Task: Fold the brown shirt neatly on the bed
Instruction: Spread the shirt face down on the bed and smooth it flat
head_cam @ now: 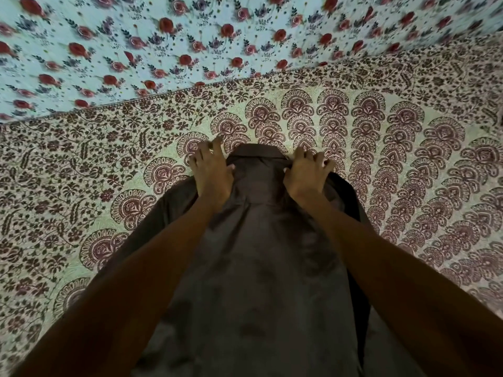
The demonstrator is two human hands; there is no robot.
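Note:
The brown shirt (258, 254) lies back-up on the bed, its collar at the far end and its body running down toward me. My left hand (211, 172) sits on the left shoulder beside the collar, thumb tucked against the cloth and fingers spread over the shoulder's edge. On the right shoulder my right hand (306, 174) does the same, thumb on the fabric and fingers fanned out. Both hands seem to pinch the shoulders. The shirt's right side is folded under along a dark edge.
The bed is covered by a cream sheet (408, 159) printed with maroon paisley and leaf patterns. Behind it lies a pale blue cloth (163, 36) with red roses, its edge running diagonally across the top.

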